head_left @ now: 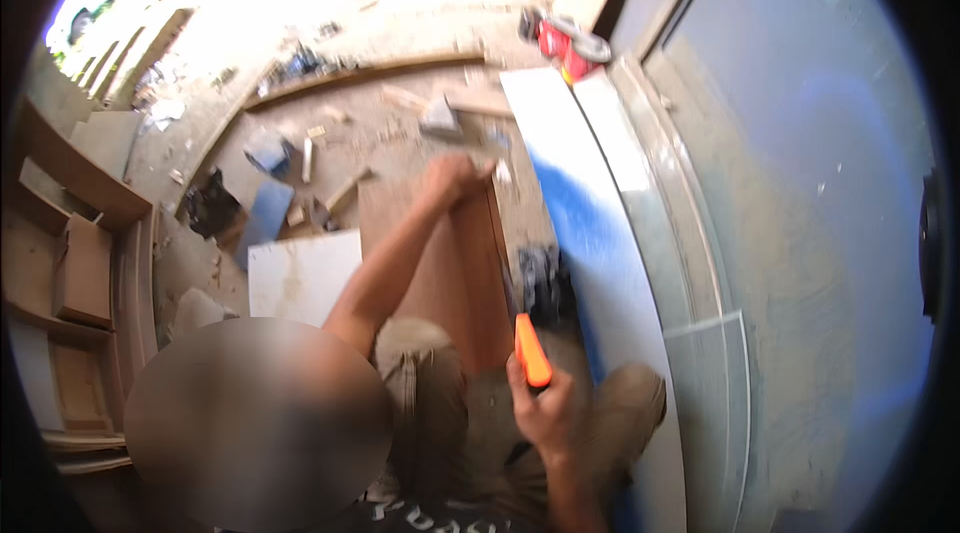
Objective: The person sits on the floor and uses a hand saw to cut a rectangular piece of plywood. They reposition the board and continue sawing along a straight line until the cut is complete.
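Orange-handled tool [532,351] stands nearly upright in the right hand [545,411], whose fingers are wrapped tight around its lower end, above the person's knees. Just beyond it, the left hand [455,176] is stretched forward and clenched over the far top edge of a reddish-brown wooden board [455,273] that lies lengthwise in front of the person. Whether that hand also pinches something small against the edge cannot be told. A dark tool [545,283] lies on the floor just beside the board's right edge, between it and a long white panel [590,233] with a blue shadow across it. To the right of the panel runs a grey door frame [680,203]. Left of the board lies a white sheet [300,273], and farther out wood offcuts [330,188] are scattered over the dusty floor. A red power tool [570,43] sits at the far end of the white panel
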The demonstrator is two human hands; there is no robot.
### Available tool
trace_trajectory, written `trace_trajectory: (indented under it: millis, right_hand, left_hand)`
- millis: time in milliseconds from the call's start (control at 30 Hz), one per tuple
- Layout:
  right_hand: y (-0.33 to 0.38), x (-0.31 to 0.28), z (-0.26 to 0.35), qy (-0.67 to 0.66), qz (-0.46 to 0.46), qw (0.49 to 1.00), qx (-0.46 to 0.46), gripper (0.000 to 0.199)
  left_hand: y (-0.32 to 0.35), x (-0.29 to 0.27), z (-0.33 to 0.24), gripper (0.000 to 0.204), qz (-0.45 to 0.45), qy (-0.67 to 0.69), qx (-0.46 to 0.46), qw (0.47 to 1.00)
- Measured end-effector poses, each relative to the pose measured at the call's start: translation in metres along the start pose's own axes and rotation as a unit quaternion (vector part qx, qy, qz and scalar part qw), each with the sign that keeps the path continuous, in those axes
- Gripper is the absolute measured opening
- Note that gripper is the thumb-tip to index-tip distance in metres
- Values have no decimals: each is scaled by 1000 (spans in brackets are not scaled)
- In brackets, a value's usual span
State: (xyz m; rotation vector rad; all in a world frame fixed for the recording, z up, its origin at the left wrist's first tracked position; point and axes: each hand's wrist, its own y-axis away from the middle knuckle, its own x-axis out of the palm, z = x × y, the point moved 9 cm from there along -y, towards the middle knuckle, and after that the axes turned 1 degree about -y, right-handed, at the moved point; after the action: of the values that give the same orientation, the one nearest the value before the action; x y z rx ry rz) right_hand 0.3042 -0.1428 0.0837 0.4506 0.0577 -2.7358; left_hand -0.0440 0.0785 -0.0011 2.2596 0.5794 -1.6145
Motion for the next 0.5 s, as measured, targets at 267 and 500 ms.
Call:
trace_trajectory:
  millis: [267, 500]
  right_hand:
    - [94, -53, 18, 59, 19, 995, 72, 13]
    - [28, -5, -32, 69, -4, 998, 15, 20]
  left_hand:
    - [15, 17, -21, 71, 86, 24, -7, 996]
    - [21, 33, -12, 73, 78, 34, -3, 996]
